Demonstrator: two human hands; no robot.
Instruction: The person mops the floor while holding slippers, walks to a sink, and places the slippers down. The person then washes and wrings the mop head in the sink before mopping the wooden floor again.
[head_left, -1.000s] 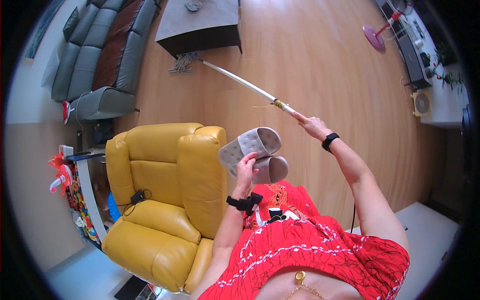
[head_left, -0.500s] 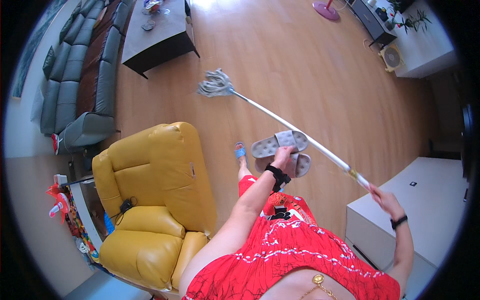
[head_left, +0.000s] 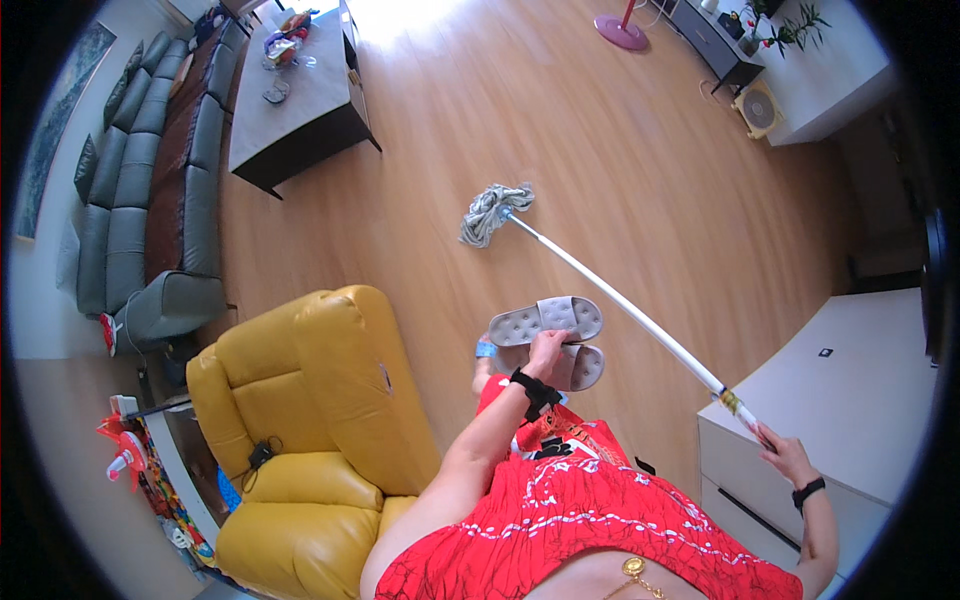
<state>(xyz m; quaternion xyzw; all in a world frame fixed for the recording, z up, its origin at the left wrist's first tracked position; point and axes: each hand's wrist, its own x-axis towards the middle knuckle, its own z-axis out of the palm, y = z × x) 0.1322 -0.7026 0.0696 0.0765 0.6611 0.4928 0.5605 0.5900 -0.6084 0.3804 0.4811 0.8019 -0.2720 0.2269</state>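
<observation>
My left hand [head_left: 547, 352] is closed on a pair of grey slide slippers [head_left: 517, 325], held one above the other in front of my body. The lower slipper is partly hidden by that hand. At the right, my right hand [head_left: 789, 458] grips the upper end of a mop [head_left: 630, 308] with a long white handle. The handle slants away to the left, and its grey strand head [head_left: 490, 214] rests on the wooden floor. A blue slipper [head_left: 485, 350] shows on my foot, partly behind the grey pair.
A yellow recliner [head_left: 310, 390] stands close on my left, with a black adapter on it. A low table [head_left: 300, 105] and a grey sofa [head_left: 130, 190] lie beyond. A white cabinet [head_left: 790, 400] is at my right; a fan [head_left: 757, 109] stands farther off.
The mop head has moved right and a little nearer across the floor. My right hand has shifted slightly right and nearer. The grey slippers stay in my left hand.
</observation>
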